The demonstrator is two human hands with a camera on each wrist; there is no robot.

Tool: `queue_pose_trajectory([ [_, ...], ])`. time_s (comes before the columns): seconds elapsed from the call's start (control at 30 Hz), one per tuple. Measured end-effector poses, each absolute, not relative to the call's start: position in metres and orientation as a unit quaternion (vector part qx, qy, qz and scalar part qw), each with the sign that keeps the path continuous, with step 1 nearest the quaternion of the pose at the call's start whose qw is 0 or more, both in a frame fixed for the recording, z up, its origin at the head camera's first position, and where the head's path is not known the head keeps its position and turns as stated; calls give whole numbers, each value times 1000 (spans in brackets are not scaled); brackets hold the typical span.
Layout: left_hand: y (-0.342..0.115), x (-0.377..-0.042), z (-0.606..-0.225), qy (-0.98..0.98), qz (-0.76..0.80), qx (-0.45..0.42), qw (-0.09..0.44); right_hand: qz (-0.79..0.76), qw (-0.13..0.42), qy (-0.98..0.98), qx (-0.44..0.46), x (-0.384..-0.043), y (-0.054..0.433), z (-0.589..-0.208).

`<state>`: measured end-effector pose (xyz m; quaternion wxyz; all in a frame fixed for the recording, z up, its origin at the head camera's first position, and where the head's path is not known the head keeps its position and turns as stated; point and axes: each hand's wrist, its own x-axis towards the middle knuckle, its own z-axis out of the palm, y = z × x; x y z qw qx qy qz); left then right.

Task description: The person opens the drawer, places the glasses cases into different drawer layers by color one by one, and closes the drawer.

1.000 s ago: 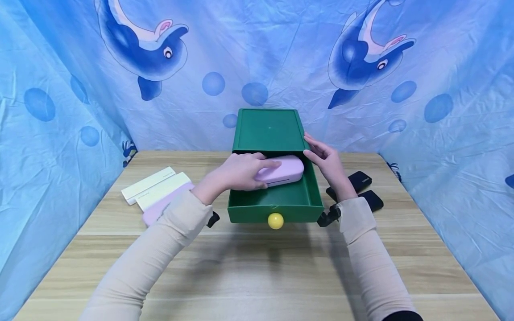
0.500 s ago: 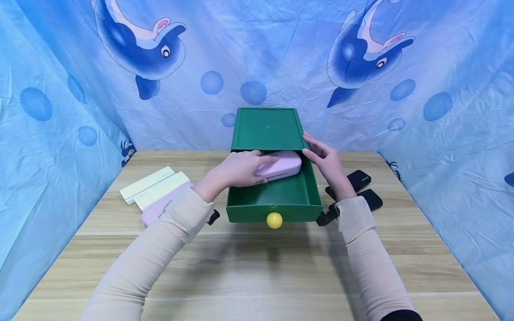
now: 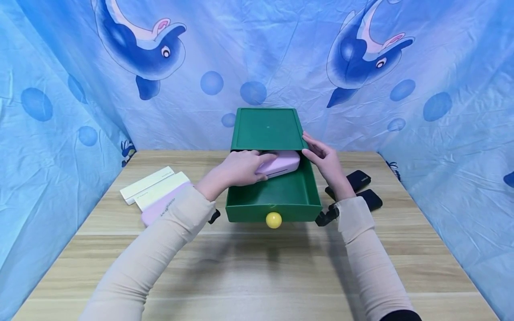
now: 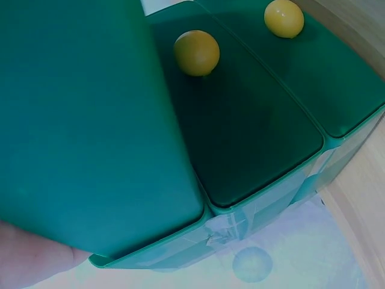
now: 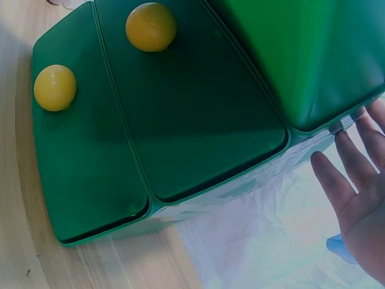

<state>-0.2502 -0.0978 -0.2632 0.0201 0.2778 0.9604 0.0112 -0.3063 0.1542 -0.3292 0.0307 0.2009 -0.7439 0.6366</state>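
Observation:
A green tabletop drawer cabinet (image 3: 267, 129) stands at the back of the table with its top drawer (image 3: 245, 213) pulled out. My left hand (image 3: 240, 168) reaches over the drawer's left side and grips a pink glasses case (image 3: 286, 163) by its left end. The case lies aslant at the back of the drawer, its far edge under the cabinet top's front edge. My right hand (image 3: 326, 163) rests at the cabinet's right side. In the right wrist view, that hand's fingers (image 5: 332, 180) are extended along the cabinet's side. The left wrist view hides the case behind the drawer.
On the left lie a white case (image 3: 146, 183), a cream case (image 3: 162, 189) and a lilac case (image 3: 154, 211). Two black cases (image 3: 358, 180) lie beyond my right wrist. Below, two shut drawers carry yellow knobs (image 5: 150, 27). A blue dolphin curtain (image 3: 273, 53) encloses the table.
My left hand has pushed the pink glasses case slightly farther back, so its far edge is now under the cabinet top. My right hand stays in place. The view shifted slightly.

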Motion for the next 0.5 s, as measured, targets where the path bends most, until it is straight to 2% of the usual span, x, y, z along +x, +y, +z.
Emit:
queue_pose_trajectory([
  [0.5, -103, -249, -264, 960, 38, 277, 13, 639, 27, -743, 199, -305, 155, -329],
])
